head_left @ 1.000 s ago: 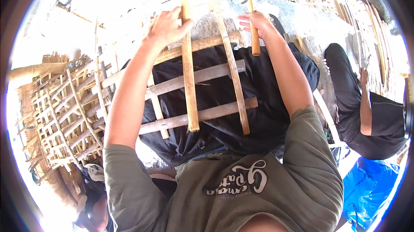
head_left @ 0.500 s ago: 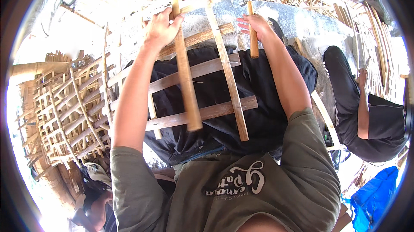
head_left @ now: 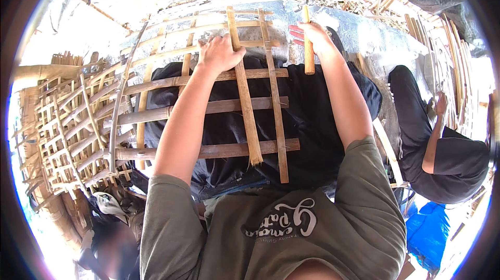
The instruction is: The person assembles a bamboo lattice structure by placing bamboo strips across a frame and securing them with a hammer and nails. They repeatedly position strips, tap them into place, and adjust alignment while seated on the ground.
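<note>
A lattice of split bamboo slats [head_left: 219, 107] lies over my legs in dark trousers [head_left: 307, 123]. My left hand [head_left: 221, 53] is closed around a loose-looking bamboo slat [head_left: 243, 87], which crosses the lattice's long slats and has a frayed near end. Just right of it, a thinner cross slat [head_left: 276, 108] runs almost parallel, with small nail-like bits on it. My right hand [head_left: 316, 35] holds a hammer [head_left: 308, 51] by its wooden handle, fingers partly stretched out behind it. The hammer's head is small and hard to make out at the far end.
More bamboo latticework [head_left: 67, 129] stands at the left. A person in dark clothes [head_left: 453, 150] sits at the right near upright bamboo strips [head_left: 458, 66]. Another person [head_left: 112, 249] is at lower left. A blue sheet [head_left: 429, 233] lies at lower right; grey sheeting [head_left: 349, 25] spreads beyond my hands.
My left hand has moved right and nearer with the bamboo slat, which now lies closer to the thinner cross slat. More of the lattice shows at the left. The right hand still holds the hammer.
</note>
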Tool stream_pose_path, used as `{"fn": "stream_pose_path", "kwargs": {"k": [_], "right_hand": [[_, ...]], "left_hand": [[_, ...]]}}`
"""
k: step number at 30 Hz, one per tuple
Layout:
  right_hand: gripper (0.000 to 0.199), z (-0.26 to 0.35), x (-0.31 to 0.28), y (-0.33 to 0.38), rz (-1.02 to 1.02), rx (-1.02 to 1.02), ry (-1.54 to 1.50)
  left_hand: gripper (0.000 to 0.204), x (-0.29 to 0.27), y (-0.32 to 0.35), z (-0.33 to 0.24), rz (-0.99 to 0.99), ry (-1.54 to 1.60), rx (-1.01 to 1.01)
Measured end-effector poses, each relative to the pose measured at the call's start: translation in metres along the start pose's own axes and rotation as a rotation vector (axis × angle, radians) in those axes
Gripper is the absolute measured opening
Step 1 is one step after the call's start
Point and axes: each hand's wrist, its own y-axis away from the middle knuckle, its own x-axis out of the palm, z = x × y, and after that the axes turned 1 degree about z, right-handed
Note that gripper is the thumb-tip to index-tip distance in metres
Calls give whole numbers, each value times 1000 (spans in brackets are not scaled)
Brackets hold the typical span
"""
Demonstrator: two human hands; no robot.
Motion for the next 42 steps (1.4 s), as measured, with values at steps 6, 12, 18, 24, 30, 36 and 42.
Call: {"fn": "stream_pose_path", "kwargs": {"k": [6, 12, 18, 24, 30, 36, 42], "right_hand": [[34, -1, 1, 1, 13, -8, 21], [32, -4, -3, 0, 6, -35, -4], [30, -4, -1, -2, 5, -38, 5], [29, 0, 3, 2, 4, 4, 13], [28, 0, 4, 1, 9, 4, 15], [26, 2, 5, 4, 0, 19, 38], [26, 1, 1, 3, 17, 14, 10]], "left_hand": [[70, 10, 2, 9, -120, 5, 65], [69, 2, 5, 3, -17, 10, 56], [70, 10, 1, 7, -52, 40, 32], [65, 2, -1, 7, 36, 79, 31], [62, 16, -12, 17, -93, 50, 37], [59, 6, -18, 18, 62, 139, 21], [55, 12, -19, 20, 29, 136, 54]]}}
